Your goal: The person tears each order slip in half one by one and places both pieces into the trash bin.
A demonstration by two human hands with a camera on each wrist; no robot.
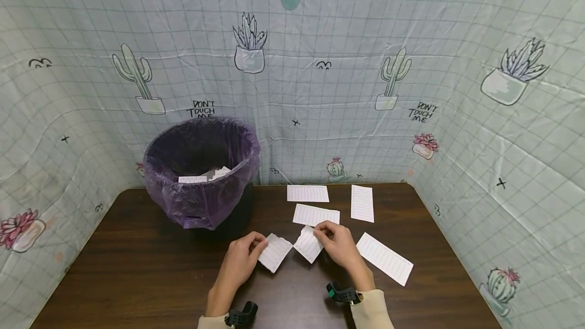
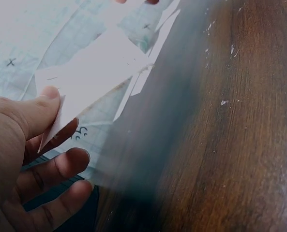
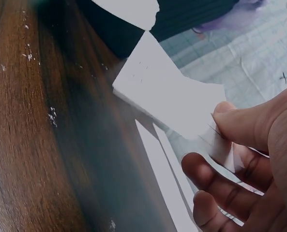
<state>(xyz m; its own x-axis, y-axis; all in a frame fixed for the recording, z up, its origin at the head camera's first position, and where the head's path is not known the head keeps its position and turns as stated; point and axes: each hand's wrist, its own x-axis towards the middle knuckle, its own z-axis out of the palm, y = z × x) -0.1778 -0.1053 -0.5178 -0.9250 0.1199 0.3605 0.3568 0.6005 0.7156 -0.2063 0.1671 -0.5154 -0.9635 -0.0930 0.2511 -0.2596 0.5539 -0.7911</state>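
My left hand pinches a torn piece of lined paper between thumb and index finger. In the left wrist view the thumb presses on the sheet's near corner while the other fingers stay loosely bent. A second torn paper piece is pinched by my right hand, its ragged edge at the top. The two pieces come corner to corner in the head view, held over the table. In the right wrist view the right thumb lies on the right-hand piece.
Whole lined slips lie on the dark wooden table: one far slip, one slip behind the hands, an upright slip and a slanted slip at right. A bin with a purple liner holds paper pieces, back left.
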